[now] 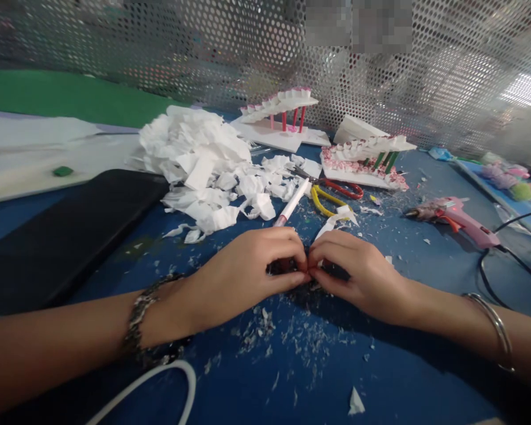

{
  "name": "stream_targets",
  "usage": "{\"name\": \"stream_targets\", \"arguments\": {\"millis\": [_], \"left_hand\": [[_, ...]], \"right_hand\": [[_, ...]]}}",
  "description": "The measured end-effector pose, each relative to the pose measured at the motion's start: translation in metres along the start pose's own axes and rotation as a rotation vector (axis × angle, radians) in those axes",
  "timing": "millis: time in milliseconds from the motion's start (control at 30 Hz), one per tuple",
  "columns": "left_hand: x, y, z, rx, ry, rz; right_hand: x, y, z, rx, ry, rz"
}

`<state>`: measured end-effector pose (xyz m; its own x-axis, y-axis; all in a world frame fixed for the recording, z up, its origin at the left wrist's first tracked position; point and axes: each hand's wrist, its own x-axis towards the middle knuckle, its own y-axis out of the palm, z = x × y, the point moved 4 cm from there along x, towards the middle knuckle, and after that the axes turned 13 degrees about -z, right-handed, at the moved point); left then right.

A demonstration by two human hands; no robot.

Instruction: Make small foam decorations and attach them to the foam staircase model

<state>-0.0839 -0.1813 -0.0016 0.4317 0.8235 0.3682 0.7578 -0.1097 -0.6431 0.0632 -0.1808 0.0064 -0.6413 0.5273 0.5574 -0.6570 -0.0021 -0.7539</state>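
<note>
Over the middle of the blue table my left hand (256,260) and my right hand (358,274) meet at the fingertips, both pinched closed. Whatever lies between them is mostly hidden; only a tiny whitish bit shows by the right fingers. A torn white strip (331,222) reaches out from behind my right hand. Just beyond my left knuckles lies a white pen (292,202). Yellow-and-red-handled pliers (323,203) rest past the fingertips. A large heap of torn white paper (199,147) spreads behind my left hand.
Two white stepped models, one on red posts (283,109) and one on green posts (367,156), stand at the back. A pink glue gun (458,218) with a black cord lies right. A black phone-like slab (79,230) and a white cable (188,378) are left. Scraps litter the table.
</note>
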Motion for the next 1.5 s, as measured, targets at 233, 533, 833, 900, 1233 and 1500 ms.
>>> {"name": "stream_targets", "arguments": {"millis": [233,533,833,900,1233,1500], "left_hand": [[0.006,-0.008,0.005,-0.129,-0.175,-0.131],[0.006,-0.005,0.004,-0.344,-0.263,-0.143],[0.004,-0.002,0.005,-0.417,-0.337,-0.119],[0.005,-0.002,0.004,-0.417,-0.349,-0.118],[0.006,0.001,0.001,-0.421,-0.334,-0.080],[0.004,0.001,-0.001,-0.404,-0.348,-0.106]], "right_hand": [[0.005,-0.025,-0.007,0.063,0.162,-0.221],[0.004,-0.024,0.007,0.084,-0.032,-0.241],[0.006,-0.025,0.009,0.093,-0.073,-0.251],[0.005,-0.027,0.011,0.022,-0.151,-0.255],[0.003,-0.028,0.014,-0.180,-0.279,-0.181],[0.005,-0.023,0.010,-0.084,-0.217,-0.194]]}}
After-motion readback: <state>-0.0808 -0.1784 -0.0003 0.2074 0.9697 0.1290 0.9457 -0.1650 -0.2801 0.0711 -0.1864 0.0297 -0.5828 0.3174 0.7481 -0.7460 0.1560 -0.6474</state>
